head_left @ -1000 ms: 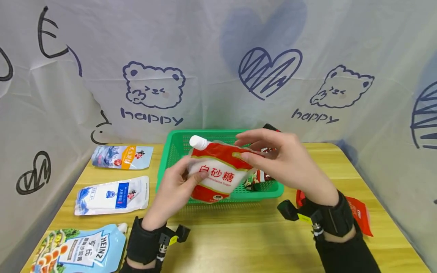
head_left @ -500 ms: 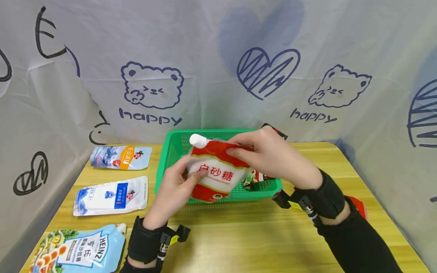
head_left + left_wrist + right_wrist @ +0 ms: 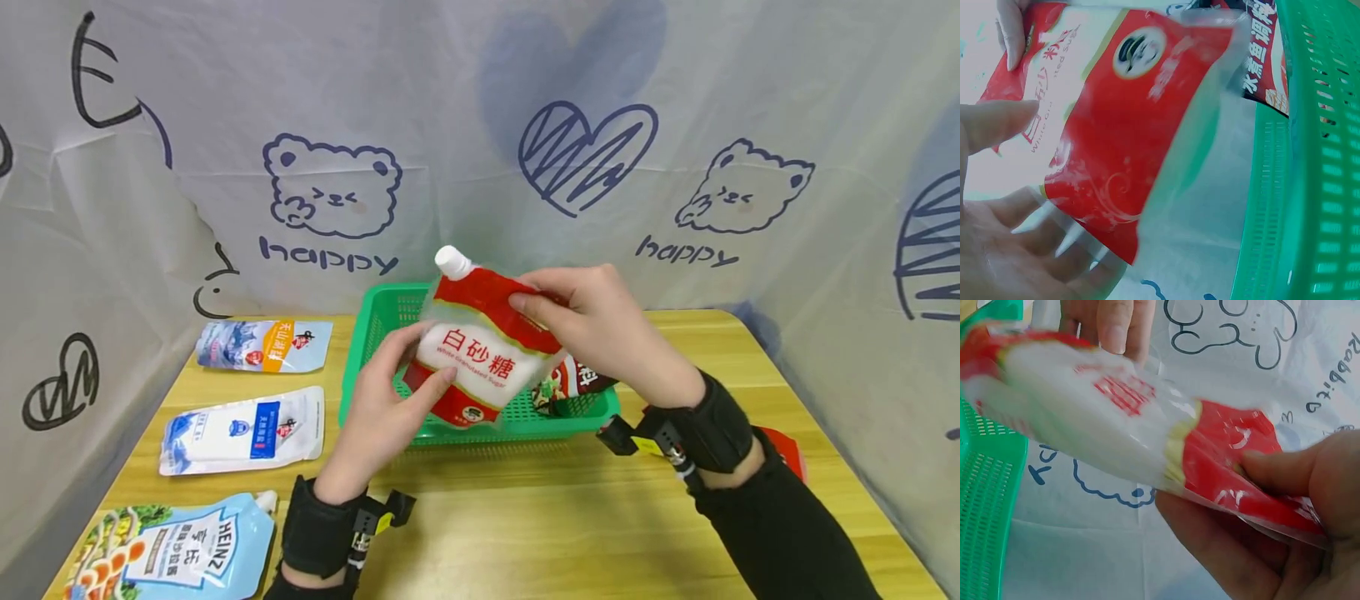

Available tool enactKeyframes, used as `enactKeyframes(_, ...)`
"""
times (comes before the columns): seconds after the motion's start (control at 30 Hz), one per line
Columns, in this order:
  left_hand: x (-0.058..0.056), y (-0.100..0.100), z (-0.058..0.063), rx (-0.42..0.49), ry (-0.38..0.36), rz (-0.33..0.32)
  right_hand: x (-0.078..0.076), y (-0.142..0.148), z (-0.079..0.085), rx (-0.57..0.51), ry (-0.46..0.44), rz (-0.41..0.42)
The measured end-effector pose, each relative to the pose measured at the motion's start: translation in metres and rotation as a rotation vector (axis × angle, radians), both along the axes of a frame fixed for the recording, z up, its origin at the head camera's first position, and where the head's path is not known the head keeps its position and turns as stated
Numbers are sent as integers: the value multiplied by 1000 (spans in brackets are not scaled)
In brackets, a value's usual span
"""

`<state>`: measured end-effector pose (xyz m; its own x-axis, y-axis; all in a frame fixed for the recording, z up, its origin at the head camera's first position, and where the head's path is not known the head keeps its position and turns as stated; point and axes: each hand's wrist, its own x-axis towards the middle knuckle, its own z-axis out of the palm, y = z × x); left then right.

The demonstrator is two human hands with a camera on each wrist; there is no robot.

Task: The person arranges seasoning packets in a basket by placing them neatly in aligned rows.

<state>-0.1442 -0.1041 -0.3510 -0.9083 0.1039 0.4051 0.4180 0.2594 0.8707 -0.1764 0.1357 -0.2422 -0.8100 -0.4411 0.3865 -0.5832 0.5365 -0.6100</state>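
Note:
A red and white pouch of white granulated sugar point(image 3: 483, 354) with a white screw cap point(image 3: 453, 262) is held up, tilted, in front of and over the green basket point(image 3: 354, 367). My left hand point(image 3: 392, 402) grips its lower left side, thumb on the printed front and fingers behind. With thumb and fingers my right hand point(image 3: 600, 321) pinches the red upper right corner; the right wrist view shows the thumb pressing the red film point(image 3: 1225, 440). Inside the basket lies a dark seasoning packet point(image 3: 573, 382), partly hidden by the pouch and right hand.
Left of the basket lie a blue and orange salt pouch point(image 3: 264, 346), a white and blue salt pouch point(image 3: 240, 431) and a light blue Heinz pouch point(image 3: 176, 546). A red packet point(image 3: 783, 454) shows behind the right forearm. A drawn-on white cloth point(image 3: 465, 192) walls the wooden table point(image 3: 510, 517).
My right hand has closed in from the right and taken the pouch's upper right corner. The pouch has since risen slightly and tipped, its cap going up and rightward.

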Motion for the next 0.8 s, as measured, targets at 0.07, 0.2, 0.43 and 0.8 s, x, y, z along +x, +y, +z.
enactKeyframes(0.07, -1, -1, -2, -23, 41, 48, -2, 1, -2, -50, -19, -47)
enactKeyframes(0.2, -2, -2, -4, -44, 80, 103, -3, 4, -7, -113, -45, -136)
enactKeyframes(0.43, -2, -1, -7, -256, 146, 138, -9, 7, -24, -217, -74, -237)
enactKeyframes(0.8, 1, 2, -9, -554, 12, -47, -23, 9, -58, -271, -221, -312)
